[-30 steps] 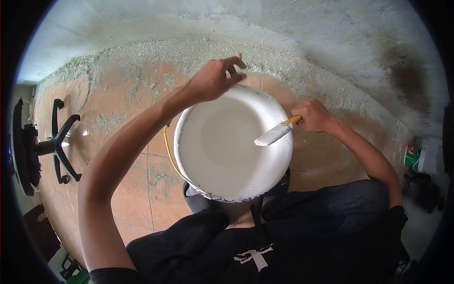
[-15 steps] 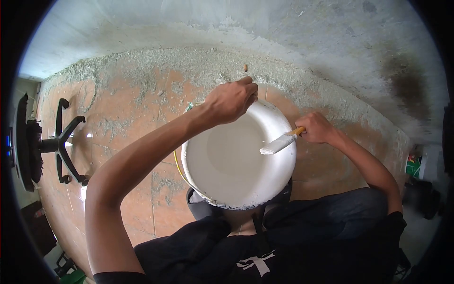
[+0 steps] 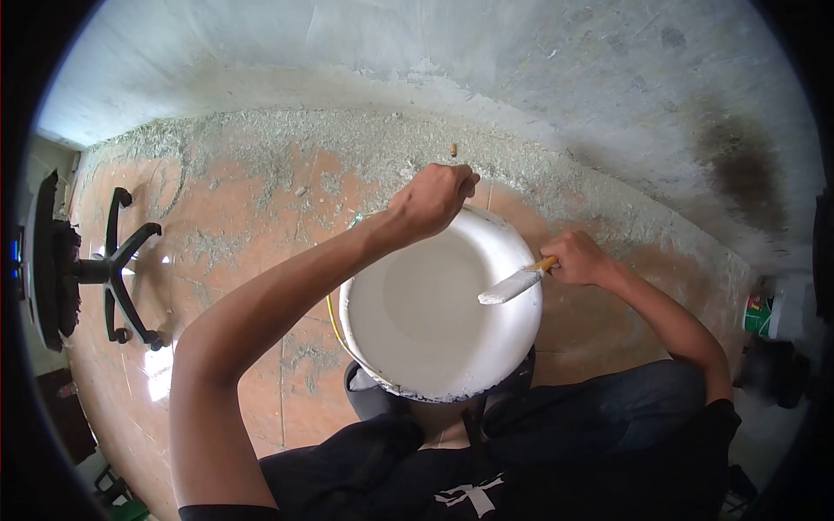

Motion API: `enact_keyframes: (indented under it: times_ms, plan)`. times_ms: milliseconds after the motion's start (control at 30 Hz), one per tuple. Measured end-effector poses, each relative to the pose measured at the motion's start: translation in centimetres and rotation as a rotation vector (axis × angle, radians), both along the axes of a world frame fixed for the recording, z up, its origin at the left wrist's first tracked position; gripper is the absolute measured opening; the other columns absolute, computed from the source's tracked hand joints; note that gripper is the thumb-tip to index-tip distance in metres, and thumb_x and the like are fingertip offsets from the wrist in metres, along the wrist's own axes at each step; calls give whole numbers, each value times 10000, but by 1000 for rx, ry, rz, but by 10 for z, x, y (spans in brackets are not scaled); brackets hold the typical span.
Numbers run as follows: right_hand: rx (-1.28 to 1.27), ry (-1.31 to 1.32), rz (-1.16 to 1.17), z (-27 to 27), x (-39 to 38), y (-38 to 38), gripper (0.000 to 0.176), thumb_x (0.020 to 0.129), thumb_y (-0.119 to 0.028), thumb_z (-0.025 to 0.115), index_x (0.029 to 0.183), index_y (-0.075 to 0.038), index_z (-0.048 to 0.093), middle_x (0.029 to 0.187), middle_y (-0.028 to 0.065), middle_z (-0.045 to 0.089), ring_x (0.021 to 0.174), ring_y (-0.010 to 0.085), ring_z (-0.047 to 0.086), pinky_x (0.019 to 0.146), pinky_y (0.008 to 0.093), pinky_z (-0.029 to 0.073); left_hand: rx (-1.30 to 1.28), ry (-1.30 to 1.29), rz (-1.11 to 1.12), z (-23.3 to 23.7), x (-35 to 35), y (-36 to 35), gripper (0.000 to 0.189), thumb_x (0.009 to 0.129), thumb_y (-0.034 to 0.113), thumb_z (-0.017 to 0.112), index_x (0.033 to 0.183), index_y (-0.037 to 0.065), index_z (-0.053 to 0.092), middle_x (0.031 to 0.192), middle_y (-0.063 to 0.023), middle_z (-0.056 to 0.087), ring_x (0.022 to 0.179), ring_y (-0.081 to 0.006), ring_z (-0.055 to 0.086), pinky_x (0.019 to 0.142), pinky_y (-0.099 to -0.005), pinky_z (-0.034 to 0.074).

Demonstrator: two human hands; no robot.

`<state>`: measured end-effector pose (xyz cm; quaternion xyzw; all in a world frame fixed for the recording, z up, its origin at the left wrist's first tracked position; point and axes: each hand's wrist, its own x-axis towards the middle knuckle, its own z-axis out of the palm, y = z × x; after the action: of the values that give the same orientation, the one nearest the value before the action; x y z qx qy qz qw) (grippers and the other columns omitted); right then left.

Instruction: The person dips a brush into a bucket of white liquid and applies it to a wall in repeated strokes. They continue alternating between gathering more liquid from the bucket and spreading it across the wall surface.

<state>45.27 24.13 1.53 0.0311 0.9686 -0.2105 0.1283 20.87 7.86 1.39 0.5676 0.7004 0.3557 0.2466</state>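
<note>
A white bucket (image 3: pixel 525 323) of smooth off-white liquid (image 3: pixel 417 304) stands between my legs, its near rim crusted with dried material. My left hand (image 3: pixel 436 198) is closed at the bucket's far rim; whether it grips the rim or something small is hidden. In my closed right hand (image 3: pixel 577 258), right of the bucket, is the wooden handle of a putty knife (image 3: pixel 512 286). Its blade is coated white and points left over the inside of the right rim. The bucket's yellow handle (image 3: pixel 335 321) hangs down on the left side.
Scraped flakes (image 3: pixel 347 139) litter the tiled floor (image 3: pixel 252 347) along a patchy grey wall (image 3: pixel 521 52). A small brown object (image 3: pixel 453 149) lies near the wall. An overturned swivel chair (image 3: pixel 109 269) is at left; a green-and-white container (image 3: pixel 758 314) stands at far right.
The whole view has shifted, so the bucket and both hands appear slightly lower. Both hands keep nearly the same places by the bucket, and the putty knife stays in my right hand.
</note>
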Motion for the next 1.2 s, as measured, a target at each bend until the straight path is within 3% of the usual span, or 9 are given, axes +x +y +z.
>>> enact_keyframes:
  times_ms: [67, 167, 233, 367, 767, 833, 967, 1033, 1200]
  plan:
    - [2, -1, 4, -2, 0, 0, 98, 618, -79, 603, 617, -35, 515, 621, 138, 566, 619, 351, 567, 556, 437, 435, -28, -15, 29, 5, 1, -2, 208, 901, 168, 509, 850, -11, 603, 758, -198, 613, 672, -320, 606, 638, -422, 466]
    - [5, 1, 8, -1, -1, 1, 96, 619, -80, 600, 616, -35, 515, 624, 139, 569, 622, 352, 568, 558, 438, 434, 22, -21, -115, 7, -1, -7, 192, 878, 173, 553, 844, 1, 631, 770, -171, 606, 674, -284, 611, 623, -416, 470]
    - [-2, 0, 8, -1, -1, 1, 96, 620, -80, 598, 616, -34, 514, 626, 139, 570, 624, 352, 568, 560, 438, 434, 121, 131, -255, 1, -4, -11, 181, 862, 179, 577, 838, 11, 638, 790, -135, 581, 688, -266, 602, 620, -409, 472]
    - [2, -10, -4, 0, -1, 0, 90, 624, -81, 589, 620, -32, 514, 635, 144, 574, 633, 357, 569, 564, 442, 435, 94, 155, -261, 1, -1, -14, 174, 859, 180, 577, 875, 17, 637, 800, -121, 549, 716, -265, 596, 641, -399, 475]
    - [4, -26, -14, 0, 0, -1, 72, 627, -80, 570, 640, -25, 525, 643, 154, 578, 639, 365, 570, 574, 445, 445, -85, 2, 40, 0, 8, -4, 242, 892, 191, 467, 873, -4, 610, 825, -161, 631, 768, -309, 612, 699, -392, 466]
    - [8, -11, -12, -1, 1, 1, 70, 627, -81, 568, 638, -26, 526, 634, 154, 576, 631, 367, 569, 570, 447, 445, 31, -12, 53, -4, 5, -2, 263, 901, 212, 465, 853, -8, 600, 773, -163, 634, 716, -315, 616, 670, -397, 467]
    - [3, 5, -27, -10, 6, 2, 96, 602, -94, 590, 615, -36, 514, 614, 161, 551, 604, 368, 559, 525, 440, 425, -22, -26, 182, -5, 6, 3, 338, 931, 269, 444, 807, -17, 575, 686, -173, 618, 633, -331, 606, 616, -412, 465]
    - [-18, 9, -9, -9, 4, 2, 98, 606, -112, 598, 624, -49, 526, 611, 151, 554, 605, 358, 567, 525, 437, 434, -171, -73, 291, 4, 7, 7, 233, 891, 210, 516, 877, 0, 615, 776, -199, 631, 771, -377, 610, 709, -435, 484]
    - [26, 31, 43, -9, 3, 4, 115, 611, -128, 618, 612, -67, 521, 609, 131, 565, 596, 339, 576, 526, 428, 448, 91, 37, -43, -2, 9, -10, 191, 802, 230, 663, 815, 44, 622, 858, -139, 598, 767, -315, 604, 677, -381, 485]
